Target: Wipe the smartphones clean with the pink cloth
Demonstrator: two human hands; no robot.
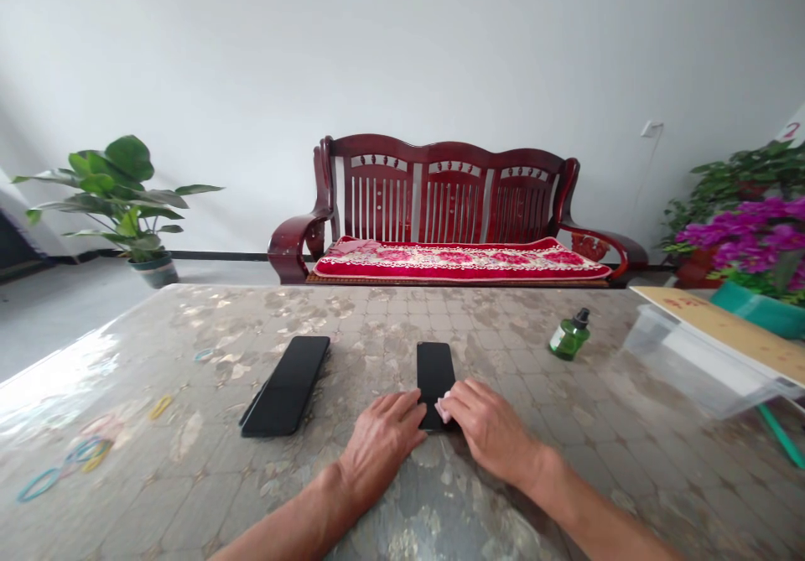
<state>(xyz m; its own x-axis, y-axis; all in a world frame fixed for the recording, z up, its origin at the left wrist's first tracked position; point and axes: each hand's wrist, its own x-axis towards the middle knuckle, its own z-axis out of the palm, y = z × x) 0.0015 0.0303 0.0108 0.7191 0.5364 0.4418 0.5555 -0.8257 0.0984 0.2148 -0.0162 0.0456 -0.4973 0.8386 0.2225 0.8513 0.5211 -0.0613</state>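
Note:
A black smartphone (435, 368) lies flat on the table, screen up, in front of me. My left hand (386, 435) rests at its left edge, fingers stretched out and the tips touching the phone's side. Bunched in the closed fingers of my right hand (484, 418) is a small pale pink cloth (444, 407), pressed on the lower right part of the screen. Most of the cloth is hidden by the fingers. Further left lies a larger black phone (286, 386), stacked on another dark flat device whose edge alone shows.
A green bottle with a black cap (569, 336) stands to the right. Beyond it is a clear plastic box (698, 368) with a tan board on top. Several coloured rubber bands (88, 454) lie at the left. A wooden bench (453, 192) stands behind the patterned table (207, 494).

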